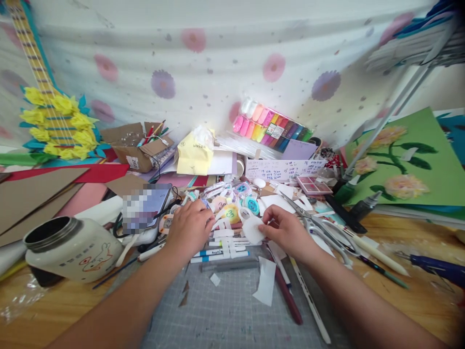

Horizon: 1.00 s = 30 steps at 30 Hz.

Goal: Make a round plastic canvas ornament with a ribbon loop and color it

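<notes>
Nearest: grey cutting mat (232,310) with a loose white paper scrap (266,287) on it and small offcuts. Right hand (288,231) pinches a white paper cutout (252,230) between thumb and fingertips, just above the mat's far edge. Left hand (189,228) is curled, knuckles up, fingers tucked into the heap of small painted paper pieces (232,206); whether it grips anything I cannot tell. Blue-banded markers (220,254) lie between the hands. Scissors (312,223) sit open just right of the right hand. White jar (70,249) stands at near left, phone (145,207) behind it. Farther back: cardboard box (140,145), colour clay pack (271,127), flowered cloth (218,53).
</notes>
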Motion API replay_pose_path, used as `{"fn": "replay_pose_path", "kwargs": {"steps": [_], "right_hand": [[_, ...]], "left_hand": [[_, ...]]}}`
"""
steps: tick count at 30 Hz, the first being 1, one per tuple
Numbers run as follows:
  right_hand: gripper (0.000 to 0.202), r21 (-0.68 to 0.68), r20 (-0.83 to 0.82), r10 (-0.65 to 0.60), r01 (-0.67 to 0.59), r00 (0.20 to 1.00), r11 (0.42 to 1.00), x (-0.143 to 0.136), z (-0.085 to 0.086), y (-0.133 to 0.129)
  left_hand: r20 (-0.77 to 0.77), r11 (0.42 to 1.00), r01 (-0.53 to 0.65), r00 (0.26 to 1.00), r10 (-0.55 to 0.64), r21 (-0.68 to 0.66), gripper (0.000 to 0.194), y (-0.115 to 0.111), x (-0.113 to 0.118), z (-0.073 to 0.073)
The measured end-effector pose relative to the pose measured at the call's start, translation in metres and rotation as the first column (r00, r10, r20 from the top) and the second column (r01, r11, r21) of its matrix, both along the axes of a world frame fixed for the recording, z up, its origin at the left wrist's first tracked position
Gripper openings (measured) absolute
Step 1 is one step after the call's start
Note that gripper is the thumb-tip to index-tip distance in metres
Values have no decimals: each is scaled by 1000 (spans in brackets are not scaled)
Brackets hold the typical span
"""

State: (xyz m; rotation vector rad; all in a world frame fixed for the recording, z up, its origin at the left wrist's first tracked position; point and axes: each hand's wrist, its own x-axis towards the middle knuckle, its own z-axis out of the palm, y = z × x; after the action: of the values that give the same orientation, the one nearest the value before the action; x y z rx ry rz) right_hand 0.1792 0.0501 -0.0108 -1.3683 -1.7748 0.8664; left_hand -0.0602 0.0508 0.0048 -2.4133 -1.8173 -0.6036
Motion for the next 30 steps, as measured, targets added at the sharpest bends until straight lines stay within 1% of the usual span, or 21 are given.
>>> {"fn": "replay_pose_path", "kwargs": {"steps": [4,7,9,12,15,18,21,25,27,30], "right_hand": [[11,20,63,31,-32,998,999,-4,0,-3],[10,61,136,40,-49,990,997,-5,0,-4],[10,96,190,46,-65,981,993,-4,2,-5],[10,141,262,53,-93,964,986,-2,6,-5],[9,175,313,45,-105,949,979,0,8,-5],[8,224,350,24,-108,936,969,3,8,-4],[6,305,365,-26,-93,931,948,6,7,-3],[4,430,309,-94,-51,947,902,10,10,-3],[5,487,252,-86,-49,964,872,9,12,-5],[12,554,180,-1,-101,984,826,-1,13,-14]], "left_hand": [[112,1000,-6,994,5,8,18,2,0,1],[279,1000,-18,960,13,15,16,2,-1,6],[416,1000,-14,910,8,13,14,-2,-1,12],[601,999,31,799,-16,-16,14,-14,0,19],[727,994,85,686,-8,-70,14,-23,4,19],[806,986,121,592,22,-116,14,-25,8,16],[852,978,141,521,57,-151,13,-23,9,13],[891,974,131,441,107,-182,10,-20,7,12],[906,969,140,401,133,-204,11,-19,7,10],[921,948,197,350,171,-251,12,-19,11,8]]}}
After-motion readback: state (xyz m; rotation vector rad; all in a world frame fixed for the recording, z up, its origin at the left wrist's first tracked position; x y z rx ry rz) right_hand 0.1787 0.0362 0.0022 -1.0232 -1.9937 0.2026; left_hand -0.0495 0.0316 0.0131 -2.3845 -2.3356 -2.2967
